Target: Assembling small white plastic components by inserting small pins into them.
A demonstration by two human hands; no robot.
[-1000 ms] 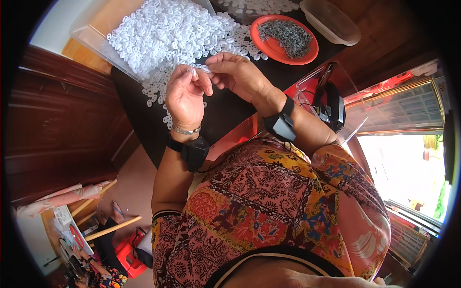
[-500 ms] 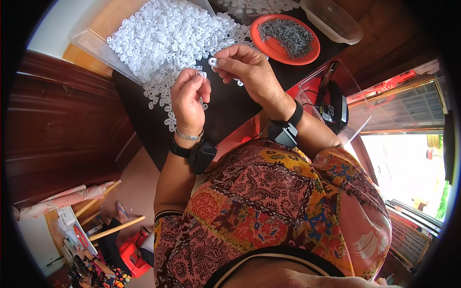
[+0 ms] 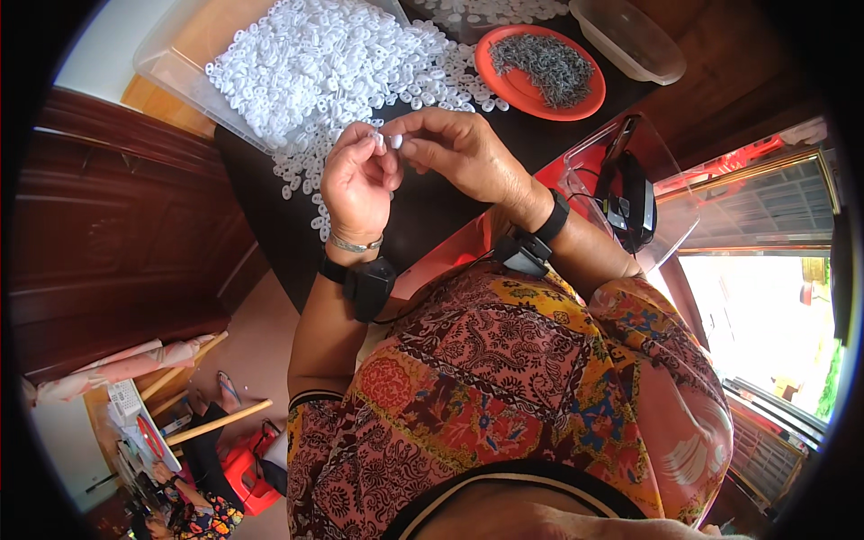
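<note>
The left hand (image 3: 357, 189) is closing thumb and fingertips around a small white piece (image 3: 378, 140); just right of it, the right hand (image 3: 463, 160) is pinching a second piece (image 3: 396, 141) between thumb and forefinger. Both hands are meeting above the surface (image 3: 418, 220), and the two pieces are sitting very near each other; whether they are touching, or whether something thin is running between them, I cannot tell. The step in hand seems to be fitting small parts together, and the next move is probably calling for careful lining-up, with the left grip staying steady.

Just beyond the left hand, loose pieces (image 3: 301, 166) are lying scattered. Farther on, a big heap (image 3: 310, 67) of the same white kind is partly filling a clear box (image 3: 175, 76) and spilling out of it; whether the box is tipping, I cannot tell. Beyond the right hand and to its right, a red plate (image 3: 522, 97) is holding a pile of thin grey bits (image 3: 551, 67). Farther right, a clear tub (image 3: 670, 72) is standing with no contents that I can make out. Right of the right hand, above its forearm, a clear bin (image 3: 677, 184) is holding a black device (image 3: 627, 207).
</note>
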